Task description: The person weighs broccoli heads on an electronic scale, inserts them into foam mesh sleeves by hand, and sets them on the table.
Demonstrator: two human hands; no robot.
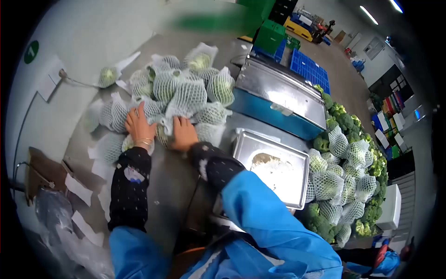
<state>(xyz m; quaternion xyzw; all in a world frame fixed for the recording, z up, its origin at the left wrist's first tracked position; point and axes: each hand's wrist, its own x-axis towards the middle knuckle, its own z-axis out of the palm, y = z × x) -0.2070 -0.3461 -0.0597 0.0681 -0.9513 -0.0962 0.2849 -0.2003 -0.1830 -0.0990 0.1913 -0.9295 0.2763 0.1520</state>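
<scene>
My left hand (139, 124) lies with its fingers spread on the near side of a pile of broccoli heads in white foam net sleeves (188, 97). Close to its right, my right hand (185, 135) rests against the same pile, fingers stretched forward over the netting. Between the two hands part of a sleeved head (161, 135) shows. Another sleeved head (127, 143) sits just below my left palm. The undersides of both hands are hidden, and I see neither hand closed around a head.
Right of the pile stands a metal-topped blue box (278, 95), with a shiny metal tray (238, 151) before it. Farther right are bare broccoli (346, 122) and more netted heads (327, 185). White paper slips (78, 189) and clear plastic (60, 228) lie at the left, by the wall.
</scene>
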